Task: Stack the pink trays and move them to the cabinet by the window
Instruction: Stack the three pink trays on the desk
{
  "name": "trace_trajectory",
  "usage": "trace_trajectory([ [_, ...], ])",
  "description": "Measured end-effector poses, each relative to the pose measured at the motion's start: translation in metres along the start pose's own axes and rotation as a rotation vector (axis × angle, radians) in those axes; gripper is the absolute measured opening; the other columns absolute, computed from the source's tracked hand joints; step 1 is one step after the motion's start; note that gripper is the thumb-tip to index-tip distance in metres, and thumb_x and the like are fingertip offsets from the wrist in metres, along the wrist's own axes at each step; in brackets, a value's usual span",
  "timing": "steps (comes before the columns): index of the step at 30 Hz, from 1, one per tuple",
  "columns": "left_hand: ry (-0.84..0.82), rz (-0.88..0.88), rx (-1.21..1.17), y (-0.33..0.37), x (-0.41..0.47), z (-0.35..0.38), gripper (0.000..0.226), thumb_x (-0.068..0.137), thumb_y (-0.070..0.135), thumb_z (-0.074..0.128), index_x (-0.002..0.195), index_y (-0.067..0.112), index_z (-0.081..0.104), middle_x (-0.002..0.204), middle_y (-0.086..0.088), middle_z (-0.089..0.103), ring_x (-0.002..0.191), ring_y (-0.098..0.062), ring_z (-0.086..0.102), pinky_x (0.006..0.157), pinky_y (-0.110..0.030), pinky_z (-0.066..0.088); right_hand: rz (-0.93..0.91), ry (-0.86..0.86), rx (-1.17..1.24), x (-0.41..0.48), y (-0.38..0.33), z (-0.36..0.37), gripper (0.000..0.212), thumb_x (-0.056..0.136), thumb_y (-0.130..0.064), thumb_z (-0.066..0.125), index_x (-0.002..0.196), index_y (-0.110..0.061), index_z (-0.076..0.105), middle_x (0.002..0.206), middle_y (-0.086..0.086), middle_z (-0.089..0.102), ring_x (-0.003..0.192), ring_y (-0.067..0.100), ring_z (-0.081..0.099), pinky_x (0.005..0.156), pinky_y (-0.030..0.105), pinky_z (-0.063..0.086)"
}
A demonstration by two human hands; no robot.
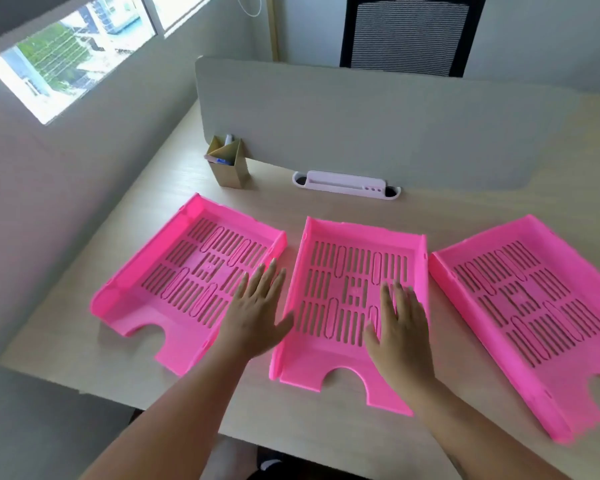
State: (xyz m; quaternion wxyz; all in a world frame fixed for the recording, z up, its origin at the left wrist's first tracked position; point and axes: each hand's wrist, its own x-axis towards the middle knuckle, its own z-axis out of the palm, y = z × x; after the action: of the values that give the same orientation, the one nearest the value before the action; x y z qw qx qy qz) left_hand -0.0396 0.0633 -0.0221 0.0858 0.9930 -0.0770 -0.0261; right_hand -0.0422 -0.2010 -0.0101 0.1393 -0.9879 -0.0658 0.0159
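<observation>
Three pink slotted trays lie side by side on the pale wooden desk [326,427]: the left tray [160,271], the middle tray [329,355] and the right tray [482,306], partly cut off by the frame edge. My left hand [257,310] hovers flat, fingers apart, over the gap between the left and middle trays. Over the right side of the middle tray my right hand [400,327] is spread flat, fingers apart. Neither hand holds anything. The trays stand apart, none stacked.
A grey divider panel [378,133] runs across the back of the desk. A brown cardboard pen holder [229,168] and a white cable grommet [347,184] sit at its foot. A black mesh chair [409,32] stands behind it; a window [66,60] is at upper left.
</observation>
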Motion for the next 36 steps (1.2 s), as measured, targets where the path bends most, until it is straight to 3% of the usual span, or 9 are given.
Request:
trace_trajectory([
  [4, 0.088, -0.155, 0.024, -0.066, -0.016, -0.034, 0.079, 0.093, 0.046, 0.051, 0.157, 0.010, 0.022, 0.165, -0.015, 0.014, 0.152, -0.032, 0.010, 0.123, -0.048, 0.005, -0.127, -0.007, 0.208, 0.033, -0.071, -0.004, 0.065, 0.093, -0.017, 0.057, 0.150, -0.001, 0.030, 0.151, 0.019, 0.038, 0.142, 0.032, 0.032, 0.116, 0.044, 0.030],
  [8, 0.091, -0.315, 0.010, -0.147, -0.033, -0.057, 0.080, 0.092, 0.045, 0.054, 0.157, 0.011, 0.021, 0.165, -0.015, 0.019, 0.151, -0.035, 0.017, 0.123, -0.051, 0.014, -0.137, -0.043, 0.389, 0.042, -0.151, 0.015, 0.061, 0.093, -0.018, 0.055, 0.149, -0.003, 0.035, 0.150, 0.013, 0.040, 0.139, 0.024, 0.035, 0.115, 0.032, 0.027],
  [15, -0.007, -0.454, -0.050, -0.243, -0.037, -0.054, 0.078, 0.090, 0.040, 0.055, 0.154, 0.007, 0.025, 0.160, -0.016, 0.031, 0.143, -0.033, 0.033, 0.117, -0.048, 0.027, 0.263, -0.184, 0.651, 0.048, -0.239, 0.061, 0.078, 0.094, -0.020, 0.055, 0.155, -0.005, 0.010, 0.163, 0.015, 0.012, 0.148, 0.028, 0.020, 0.116, 0.032, 0.020],
  [19, -0.059, -0.504, -0.213, -0.268, -0.027, -0.044, 0.049, 0.089, 0.031, 0.059, 0.133, 0.012, 0.045, 0.127, -0.014, 0.059, 0.110, -0.033, 0.058, 0.089, -0.048, 0.053, 0.462, -0.223, 0.706, 0.052, -0.252, 0.082, 0.078, 0.094, -0.015, 0.055, 0.156, -0.006, 0.007, 0.163, 0.014, 0.015, 0.144, 0.031, 0.029, 0.112, 0.035, 0.030],
  [22, -0.028, -0.553, -0.264, -0.280, -0.021, -0.039, 0.020, 0.093, 0.020, 0.053, 0.110, 0.010, 0.056, 0.111, -0.016, 0.064, 0.093, -0.034, 0.062, 0.075, -0.044, 0.052, 0.544, -0.238, 0.742, 0.052, -0.257, 0.093, 0.072, 0.094, -0.008, 0.051, 0.156, -0.011, 0.013, 0.156, 0.015, 0.033, 0.133, 0.032, 0.047, 0.099, 0.035, 0.044],
  [24, 0.031, -0.621, -0.301, -0.284, -0.019, -0.039, 0.016, 0.094, 0.016, 0.050, 0.101, 0.008, 0.062, 0.103, -0.017, 0.066, 0.084, -0.033, 0.062, 0.069, -0.040, 0.050, 0.593, -0.230, 0.739, 0.053, -0.262, 0.096, 0.067, 0.095, -0.002, 0.045, 0.155, -0.013, 0.018, 0.145, 0.018, 0.048, 0.109, 0.031, 0.062, 0.078, 0.031, 0.051],
  [26, 0.095, -0.644, -0.340, -0.286, -0.019, -0.045, 0.013, 0.093, 0.017, 0.054, 0.093, 0.009, 0.064, 0.091, -0.015, 0.068, 0.075, -0.031, 0.059, 0.062, -0.035, 0.044, 0.640, -0.184, 0.720, 0.055, -0.268, 0.093, 0.063, 0.094, 0.000, 0.043, 0.153, -0.013, 0.024, 0.136, 0.018, 0.055, 0.091, 0.027, 0.064, 0.069, 0.032, 0.053],
  [30, 0.177, -0.604, -0.357, -0.292, -0.020, -0.073, 0.013, 0.088, 0.022, 0.062, 0.079, 0.016, 0.056, 0.067, 0.000, 0.057, 0.056, -0.015, 0.048, 0.047, -0.029, 0.030, 0.612, -0.091, 0.638, 0.067, -0.272, 0.069, 0.057, 0.094, -0.006, 0.047, 0.149, -0.013, 0.033, 0.132, 0.015, 0.060, 0.082, 0.026, 0.069, 0.059, 0.031, 0.053],
  [36, 0.156, -0.476, -0.442, -0.251, 0.001, -0.111, 0.017, 0.086, 0.026, 0.068, 0.073, 0.021, 0.059, 0.069, 0.003, 0.062, 0.056, -0.012, 0.055, 0.043, -0.025, 0.035, 0.504, 0.039, 0.545, 0.081, -0.227, 0.009, 0.057, 0.093, -0.011, 0.048, 0.148, -0.010, 0.035, 0.132, 0.015, 0.060, 0.074, 0.020, 0.060, 0.057, 0.032, 0.049],
])
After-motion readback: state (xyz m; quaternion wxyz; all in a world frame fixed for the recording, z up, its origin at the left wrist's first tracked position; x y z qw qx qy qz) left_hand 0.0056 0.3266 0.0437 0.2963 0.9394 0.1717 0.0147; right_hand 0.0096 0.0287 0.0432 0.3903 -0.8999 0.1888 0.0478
